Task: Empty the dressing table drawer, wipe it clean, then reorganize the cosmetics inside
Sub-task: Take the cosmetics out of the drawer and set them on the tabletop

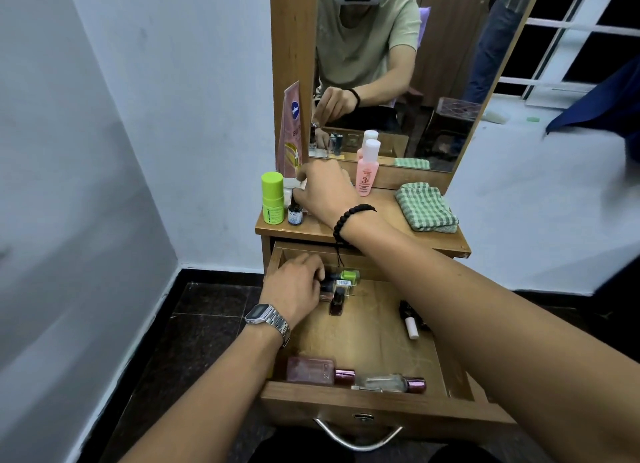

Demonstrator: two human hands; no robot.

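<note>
Two hands are at work at once, and that is judged the main risk. The left hand [294,286] is curled round small nail-polish bottles [341,282] at the drawer's [381,405] eleven o'clock corner. The right hand [325,189] reaches over the tabletop [381,216] at twelve o'clock; its fingers are hidden, so what it holds cannot be told. A crowded cluster stands there: the green tube [272,199] and a dark dropper bottle [295,211]; these could be toppled by a careless knuckle. Two perfume bottles [353,377] lie at six o'clock, and a dropped polish bottle could strike them
</note>
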